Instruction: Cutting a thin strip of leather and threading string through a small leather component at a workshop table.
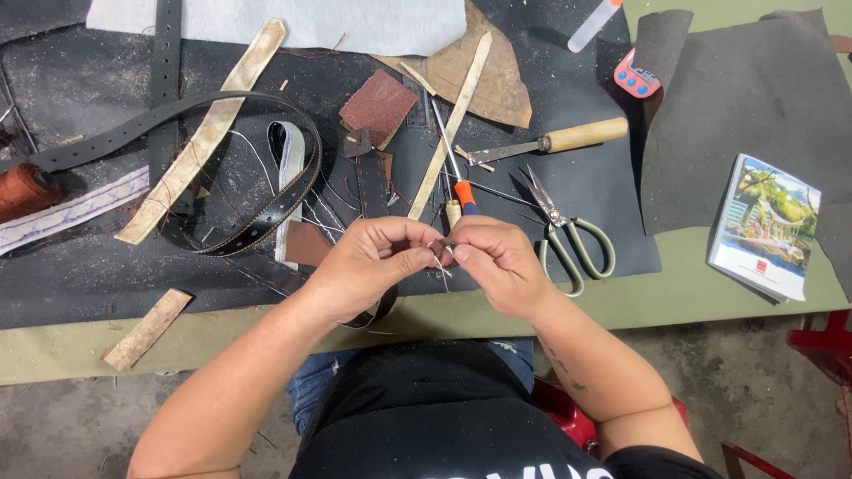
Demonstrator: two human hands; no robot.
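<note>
- The left hand (368,262) and the right hand (497,262) meet at the near edge of the dark grey work mat (80,275), fingertips pressed together around a thin whitish thread (441,263)
- The left thumb and forefinger pinch the thread from the left; the right thumb and forefinger pinch it from the right, with a small dark piece between them that is too small to make out
- A short end of the thread hangs down just below the fingertips
- Just left of the left hand, a coiled black leather belt with pale stitching along its edge (257,222) loops over the mat, one end running under the left wrist
- A small brown leather rectangle (306,244) lies just beside the left hand's knuckles
- Just far of the right hand lies an awl with an orange and blue handle (461,188), its metal shaft pointing away
- Right of the right hand, metal scissors with pale green handles (568,235) lie closed on the mat
- Farther back sits a knife with a light wooden handle (555,140), and a reddish square of sandpaper (379,105)
- Long pale leather strips (209,133) cross the mat on the left; a shorter one (146,328) lies on the near green table top (692,293)
- At far left rests a spool of rust-brown thread (25,191)
- Well apart on the right lies a colourful booklet (765,226)
</note>
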